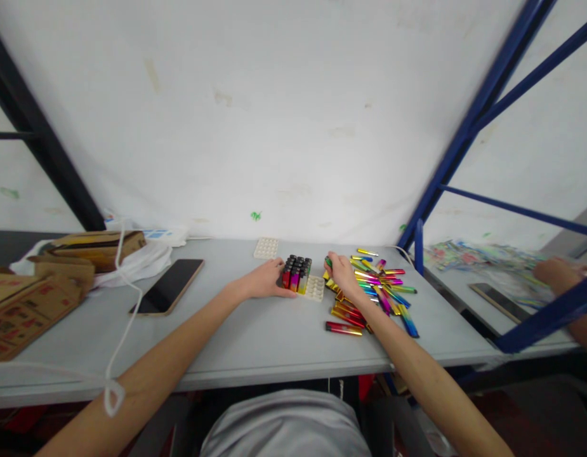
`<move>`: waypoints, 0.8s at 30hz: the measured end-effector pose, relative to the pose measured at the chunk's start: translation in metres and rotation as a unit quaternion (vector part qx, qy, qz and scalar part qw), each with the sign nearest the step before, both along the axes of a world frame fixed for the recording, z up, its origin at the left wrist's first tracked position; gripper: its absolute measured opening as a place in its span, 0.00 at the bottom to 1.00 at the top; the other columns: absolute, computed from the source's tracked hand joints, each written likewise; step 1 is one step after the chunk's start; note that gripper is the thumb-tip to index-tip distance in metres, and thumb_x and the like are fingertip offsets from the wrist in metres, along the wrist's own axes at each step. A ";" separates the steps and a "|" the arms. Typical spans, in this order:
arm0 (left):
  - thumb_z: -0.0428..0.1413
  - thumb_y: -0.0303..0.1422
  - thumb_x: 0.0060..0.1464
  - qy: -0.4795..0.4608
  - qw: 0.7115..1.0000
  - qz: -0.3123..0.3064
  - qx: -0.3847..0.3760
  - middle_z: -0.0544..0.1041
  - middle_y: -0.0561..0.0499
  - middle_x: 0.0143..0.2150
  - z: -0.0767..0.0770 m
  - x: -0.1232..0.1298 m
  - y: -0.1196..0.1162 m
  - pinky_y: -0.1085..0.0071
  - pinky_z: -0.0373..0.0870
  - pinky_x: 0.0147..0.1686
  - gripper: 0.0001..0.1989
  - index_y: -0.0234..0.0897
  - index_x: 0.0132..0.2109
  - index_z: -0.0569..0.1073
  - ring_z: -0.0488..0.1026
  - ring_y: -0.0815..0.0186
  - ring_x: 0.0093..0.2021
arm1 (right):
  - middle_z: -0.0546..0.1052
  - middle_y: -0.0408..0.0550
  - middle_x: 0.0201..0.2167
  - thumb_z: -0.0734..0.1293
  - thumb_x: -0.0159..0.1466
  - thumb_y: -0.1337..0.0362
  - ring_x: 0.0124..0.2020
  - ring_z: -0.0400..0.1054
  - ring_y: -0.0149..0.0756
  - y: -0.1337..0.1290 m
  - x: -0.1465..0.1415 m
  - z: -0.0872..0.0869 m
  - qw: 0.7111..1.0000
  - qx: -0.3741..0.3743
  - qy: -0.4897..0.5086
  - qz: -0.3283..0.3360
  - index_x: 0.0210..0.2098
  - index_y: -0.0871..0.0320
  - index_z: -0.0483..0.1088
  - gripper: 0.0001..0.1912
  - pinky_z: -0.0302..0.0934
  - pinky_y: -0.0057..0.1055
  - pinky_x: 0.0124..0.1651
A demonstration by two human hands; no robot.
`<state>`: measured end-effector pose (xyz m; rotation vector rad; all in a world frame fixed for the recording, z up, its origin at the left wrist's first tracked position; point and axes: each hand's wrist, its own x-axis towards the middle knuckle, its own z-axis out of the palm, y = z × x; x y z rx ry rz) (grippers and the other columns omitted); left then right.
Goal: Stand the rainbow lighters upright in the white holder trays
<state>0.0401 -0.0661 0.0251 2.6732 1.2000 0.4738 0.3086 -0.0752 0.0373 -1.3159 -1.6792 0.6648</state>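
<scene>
Shiny coloured lighters point(294, 279) with black tops stand upright, packed in rows in the left part of a cream tray point(315, 289) with round cups. My left hand point(267, 279) is closed around the left side of this block, thumb at the front and fingers behind. Bare cups show at the tray's right. Just right of the tray, my right hand point(339, 271) is closed on a lighter point(328, 261), of which only a dark green end shows. Under and beside that hand spreads a loose pile of metallic lighters point(383, 292) in red, gold, blue, green and purple.
A second cream tray point(266, 247) lies by the wall. At left are a phone point(172, 287), a white cable point(131, 317) and torn cardboard boxes point(40, 298). A blue metal frame point(445, 162) borders the right side; beyond it are another person's hand point(553, 271) and a phone point(500, 302).
</scene>
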 end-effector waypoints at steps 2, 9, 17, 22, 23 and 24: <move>0.63 0.64 0.49 0.000 1.000 -0.001 0.001 0.76 0.39 0.51 0.001 0.000 -0.001 0.55 0.72 0.57 0.35 0.36 0.47 0.77 0.75 0.47 0.52 | 0.59 0.40 0.14 0.50 0.73 0.38 0.18 0.59 0.34 0.001 -0.001 -0.001 1.000 -0.009 0.028 -0.001 0.18 0.52 0.60 0.35 0.53 0.32 0.27; 0.64 0.62 0.51 -0.002 1.000 -0.013 0.000 0.76 0.40 0.50 0.003 0.001 -0.001 0.56 0.72 0.56 0.32 0.37 0.46 0.78 0.75 0.48 0.51 | 0.70 0.40 0.24 0.51 0.70 0.30 0.22 0.65 0.33 -0.001 0.000 -0.001 0.996 -0.001 0.067 0.062 0.44 0.56 0.74 0.38 0.60 0.30 0.27; 0.64 0.61 0.51 -0.004 1.000 -0.015 0.004 0.77 0.40 0.52 0.003 0.001 -0.001 0.57 0.71 0.57 0.33 0.37 0.51 0.78 0.74 0.48 0.52 | 0.82 0.45 0.31 0.61 0.71 0.43 0.32 0.74 0.39 -0.005 0.002 -0.002 0.994 0.067 -0.045 0.071 0.46 0.54 0.69 0.21 0.65 0.34 0.39; 0.64 0.61 0.52 0.004 1.000 -0.015 0.001 0.77 0.39 0.51 0.003 0.002 -0.001 0.56 0.71 0.57 0.34 0.36 0.51 0.78 0.74 0.47 0.53 | 0.82 0.44 0.31 0.62 0.71 0.48 0.30 0.75 0.40 -0.004 0.002 -0.004 0.993 0.069 -0.066 0.071 0.48 0.53 0.66 0.16 0.65 0.34 0.36; 0.64 0.61 0.52 0.004 1.000 -0.017 0.003 0.78 0.39 0.51 0.003 0.002 -0.001 0.56 0.71 0.57 0.33 0.36 0.50 0.78 0.74 0.48 0.52 | 0.82 0.44 0.32 0.62 0.71 0.49 0.31 0.76 0.40 -0.004 0.002 -0.004 0.992 0.071 -0.065 0.077 0.48 0.53 0.66 0.15 0.66 0.34 0.37; 0.64 0.61 0.52 0.002 1.000 -0.020 0.006 0.78 0.39 0.51 0.002 0.001 -0.001 0.55 0.71 0.57 0.33 0.37 0.50 0.78 0.74 0.48 0.52 | 0.82 0.44 0.32 0.62 0.71 0.49 0.31 0.76 0.40 -0.003 0.002 -0.005 0.992 0.074 -0.065 0.082 0.48 0.53 0.66 0.15 0.66 0.34 0.37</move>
